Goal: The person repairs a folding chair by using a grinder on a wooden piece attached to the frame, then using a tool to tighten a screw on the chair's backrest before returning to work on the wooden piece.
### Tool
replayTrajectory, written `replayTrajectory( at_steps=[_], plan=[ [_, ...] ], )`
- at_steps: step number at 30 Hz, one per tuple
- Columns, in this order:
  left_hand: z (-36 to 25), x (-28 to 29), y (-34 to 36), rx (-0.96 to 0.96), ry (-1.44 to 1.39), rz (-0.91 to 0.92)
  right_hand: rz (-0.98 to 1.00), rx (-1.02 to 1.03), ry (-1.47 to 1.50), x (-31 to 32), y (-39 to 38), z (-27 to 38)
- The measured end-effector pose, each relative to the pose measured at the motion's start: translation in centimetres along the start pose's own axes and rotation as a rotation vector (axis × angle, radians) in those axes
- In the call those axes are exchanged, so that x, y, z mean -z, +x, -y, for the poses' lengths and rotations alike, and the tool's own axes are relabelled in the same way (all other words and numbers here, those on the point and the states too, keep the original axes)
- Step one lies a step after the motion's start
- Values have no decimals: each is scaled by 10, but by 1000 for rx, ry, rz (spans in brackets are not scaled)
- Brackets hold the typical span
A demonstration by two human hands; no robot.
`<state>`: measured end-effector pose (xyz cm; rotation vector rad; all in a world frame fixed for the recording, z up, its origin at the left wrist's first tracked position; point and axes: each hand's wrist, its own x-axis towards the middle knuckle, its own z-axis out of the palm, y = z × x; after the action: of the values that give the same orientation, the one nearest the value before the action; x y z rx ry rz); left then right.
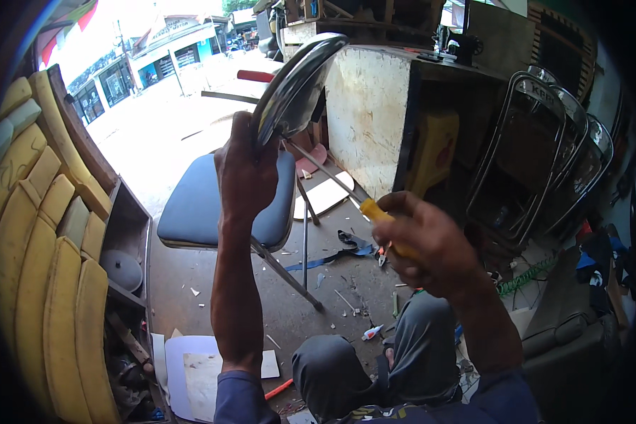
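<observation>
My left hand [247,173] is raised and wrapped round the lower end of a curved chair backrest [300,88], dark at its edge with a shiny face. In my right hand [431,244] is a screwdriver, gripped by its yellow handle [376,212]. Its long metal shaft points up and left to the backrest's lower part, next to my left fingers; whether the tip touches anything I cannot tell. Behind my left forearm stands a metal-legged chair with a dark blue padded seat [201,201].
Yellow foam pads [56,283] are stacked at the left. Metal-framed folding chairs [523,141] lean at the right. A worn white cabinet [367,113] stands ahead. Scraps, a blue strap [332,258] and a small glue tube [372,332] litter the floor before my knees.
</observation>
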<state>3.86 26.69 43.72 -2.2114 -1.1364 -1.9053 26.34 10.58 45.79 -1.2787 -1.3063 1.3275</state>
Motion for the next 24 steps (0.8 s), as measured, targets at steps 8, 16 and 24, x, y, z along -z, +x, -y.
replayTrajectory(
  at_steps=[8, 16, 24],
  plan=[
    [-3, 0, 2, 9, -11, -9, -171, 382, -259, -4, -3, -9],
    [-1, 1, 0, -7, -11, -25, -436, 907, -881, -11, 2, -37],
    [5, 3, 2, -22, 3, -12, -298, 654, -485, -11, 12, -22]
  ],
)
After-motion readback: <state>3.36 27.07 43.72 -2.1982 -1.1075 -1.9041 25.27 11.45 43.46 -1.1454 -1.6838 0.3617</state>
